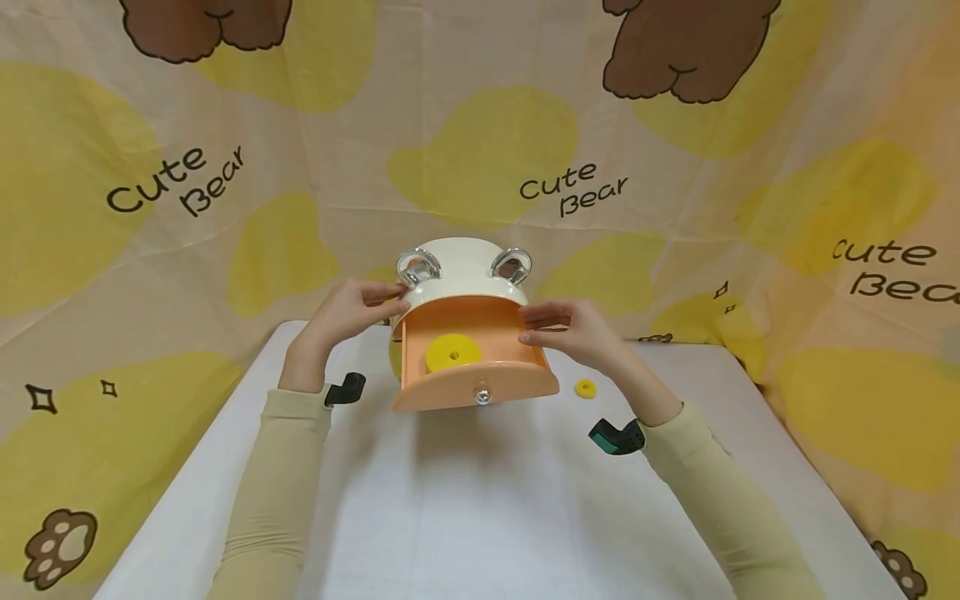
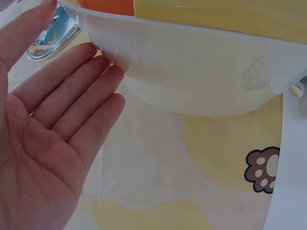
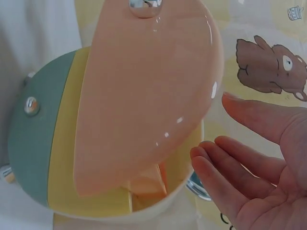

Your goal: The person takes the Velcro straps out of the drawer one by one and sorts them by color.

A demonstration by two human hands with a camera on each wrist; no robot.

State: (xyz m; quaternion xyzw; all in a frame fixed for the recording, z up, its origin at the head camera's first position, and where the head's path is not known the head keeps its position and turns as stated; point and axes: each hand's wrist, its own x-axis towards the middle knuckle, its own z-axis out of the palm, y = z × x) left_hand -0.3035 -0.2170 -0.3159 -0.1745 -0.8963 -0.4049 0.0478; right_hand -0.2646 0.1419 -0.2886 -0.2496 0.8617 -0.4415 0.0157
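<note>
A rounded cream drawer box (image 1: 461, 258) with two chrome ear-like rings stands at the table's far side. Its top drawer (image 1: 480, 383), peach with a round chrome knob, is pulled out and holds a thick yellow disc (image 1: 448, 345) with a small central hole. My left hand (image 1: 348, 312) is at the box's left side, its fingertips by the chrome ear, fingers nearly straight. Loosely bent, the fingers of my right hand (image 1: 570, 331) are at the drawer's right side; contact is unclear. The right wrist view shows a yellow drawer (image 3: 64, 129) and a green drawer (image 3: 38, 124) below.
On the white table (image 1: 487, 517), right of the box, lies a small yellow ring (image 1: 586, 394). A patterned cloth (image 1: 465, 158) hangs directly behind the table. Dark wrist mounts (image 1: 618, 439) sit near both sleeve cuffs.
</note>
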